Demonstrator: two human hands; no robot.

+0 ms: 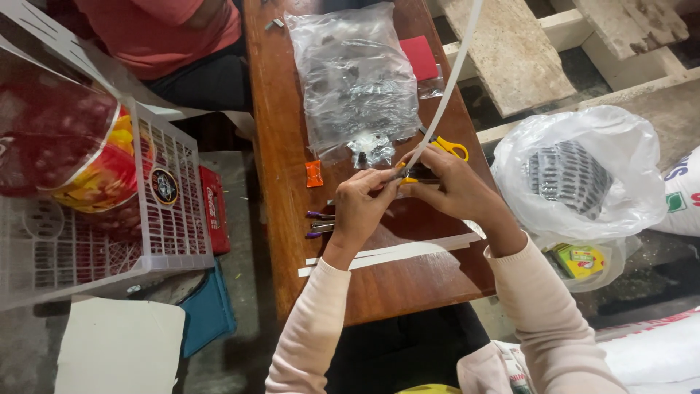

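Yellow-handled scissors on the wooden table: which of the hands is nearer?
Right. The right hand lies just below the yellow-handled scissors, nearly touching; the left hand is farther, to their lower left.

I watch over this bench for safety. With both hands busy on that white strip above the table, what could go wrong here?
1. The scissors lie right beside the right hand, partly hidden under it; a blade might nick a finger.
2. The long white strip arches up off the table; it might spring out from between the right hand and the left hand.
3. Small purple-tipped pieces lie loose by the left wrist; a sleeve could sweep them off.
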